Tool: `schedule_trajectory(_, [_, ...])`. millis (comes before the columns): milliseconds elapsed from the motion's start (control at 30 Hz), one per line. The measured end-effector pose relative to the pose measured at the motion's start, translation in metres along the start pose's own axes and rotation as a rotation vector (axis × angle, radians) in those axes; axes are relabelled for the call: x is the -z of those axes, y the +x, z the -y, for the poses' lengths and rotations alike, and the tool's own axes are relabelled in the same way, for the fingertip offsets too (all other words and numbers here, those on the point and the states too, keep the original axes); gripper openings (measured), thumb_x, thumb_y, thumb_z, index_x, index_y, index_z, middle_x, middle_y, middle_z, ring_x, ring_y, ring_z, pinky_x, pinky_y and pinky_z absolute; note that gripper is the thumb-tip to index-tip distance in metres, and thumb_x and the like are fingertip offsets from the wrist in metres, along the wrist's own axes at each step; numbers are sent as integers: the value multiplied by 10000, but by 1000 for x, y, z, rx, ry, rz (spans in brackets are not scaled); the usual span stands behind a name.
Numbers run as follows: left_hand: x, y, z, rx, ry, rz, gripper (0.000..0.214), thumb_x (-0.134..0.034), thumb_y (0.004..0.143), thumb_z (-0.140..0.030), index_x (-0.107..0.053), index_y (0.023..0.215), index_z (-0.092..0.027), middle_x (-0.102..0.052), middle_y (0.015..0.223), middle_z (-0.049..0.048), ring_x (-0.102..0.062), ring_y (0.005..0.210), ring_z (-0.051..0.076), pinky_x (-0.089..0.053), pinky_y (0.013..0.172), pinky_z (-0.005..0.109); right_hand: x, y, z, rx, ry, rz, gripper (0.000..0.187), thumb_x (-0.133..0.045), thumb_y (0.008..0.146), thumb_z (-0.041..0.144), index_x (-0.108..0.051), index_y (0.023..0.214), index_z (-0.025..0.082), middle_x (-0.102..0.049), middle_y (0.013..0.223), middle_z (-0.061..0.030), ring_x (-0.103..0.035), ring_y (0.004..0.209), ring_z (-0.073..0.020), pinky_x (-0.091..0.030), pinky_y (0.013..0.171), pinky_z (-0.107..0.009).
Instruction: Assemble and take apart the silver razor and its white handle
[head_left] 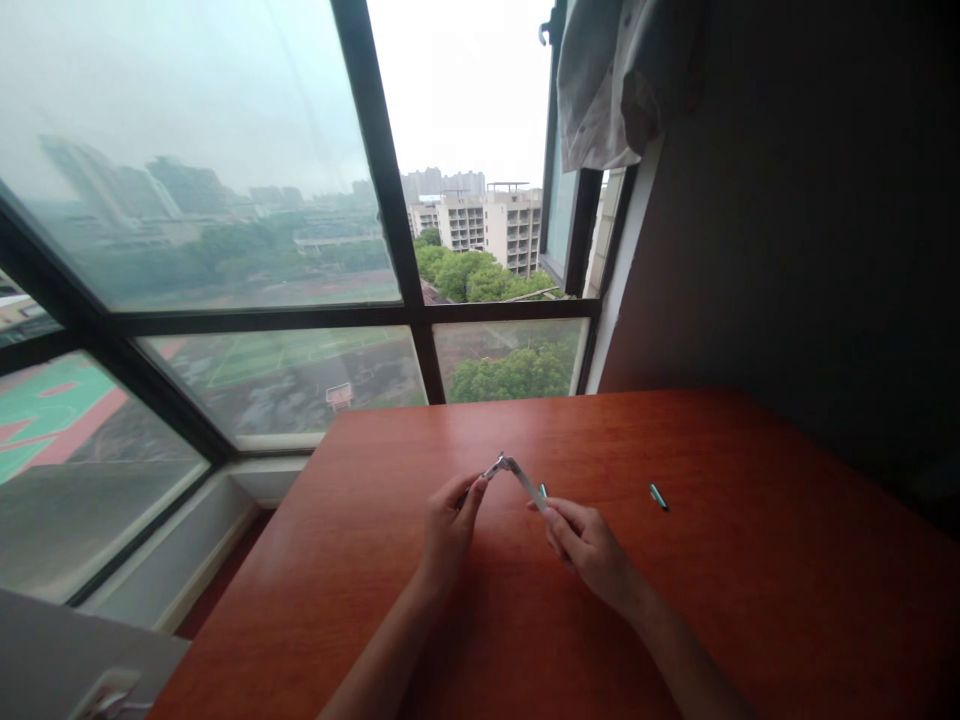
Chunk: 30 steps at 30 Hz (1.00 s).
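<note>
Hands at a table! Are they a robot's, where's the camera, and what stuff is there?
No robot: just a person's bare left hand and right hand. The one picture comes from a camera worn on that person's head, looking forward and down. Each hand holds one end of a thin silvery thing, bent in between; I can't tell what it is. A small greenish stick lies on the reddish table, and another greenish bit peeks out by the right hand.
</note>
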<state>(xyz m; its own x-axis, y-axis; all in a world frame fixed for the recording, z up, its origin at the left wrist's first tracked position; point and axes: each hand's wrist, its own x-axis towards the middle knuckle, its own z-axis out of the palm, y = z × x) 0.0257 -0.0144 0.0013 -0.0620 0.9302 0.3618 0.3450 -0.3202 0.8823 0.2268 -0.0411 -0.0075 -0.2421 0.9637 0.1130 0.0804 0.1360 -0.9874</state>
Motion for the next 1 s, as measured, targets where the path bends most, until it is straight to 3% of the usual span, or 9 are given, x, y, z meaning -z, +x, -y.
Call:
schedule_trajectory(233, [-6,-2,1,-37,-7,76,327,-587,856,-417,-749,890,-135,-674,721,43,-556,637,156,-421,556,215,3,0,4,56,-158,-58,478,-405,934,483,-670,1062,107,-424,508,44,-385,447,-102,-282,430,-222])
schedule_trajectory(400, [-2,-1,3,-4,9,12,346,-572,864,-430,-746,932,-138,-662,706,31,-549,627,151,-412,545,211,2,0,11,172,-339,-107,394,-419,933,425,-696,887,149,-500,548,10,-457,499,-131,-340,491,-238])
schedule_trajectory(533, [-1,-1,3,-5,-5,54,338,-579,859,-426,-745,899,-135,-672,718,36,-554,625,152,-411,544,210,1,0,12,211,-399,-122,361,-412,940,380,-674,812,168,-545,577,-9,-518,538,-153,-374,535,-245])
schedule_trajectory(667, [-3,-2,1,-29,-18,97,325,-585,857,-419,-750,888,-140,-684,733,45,-562,644,159,-420,556,212,2,0,11,213,-434,-144,337,-414,942,350,-686,876,163,-556,593,-12,-535,552,-159,-377,544,-250])
schedule_trajectory(867, [-1,0,2,20,5,14,358,-589,844,-450,-751,921,-140,-671,712,40,-565,643,166,-413,532,211,3,1,10,230,-446,-162,335,-432,932,349,-714,925,169,-598,623,-22,-565,584,-172,-412,570,-257])
schedule_trajectory(1000, [0,0,4,29,1,21,365,-589,845,-452,-753,945,-141,-678,719,40,-567,641,165,-411,532,210,4,2,9,246,-448,-177,319,-448,932,334,-707,1030,176,-632,666,-36,-586,618,-185,-436,602,-270])
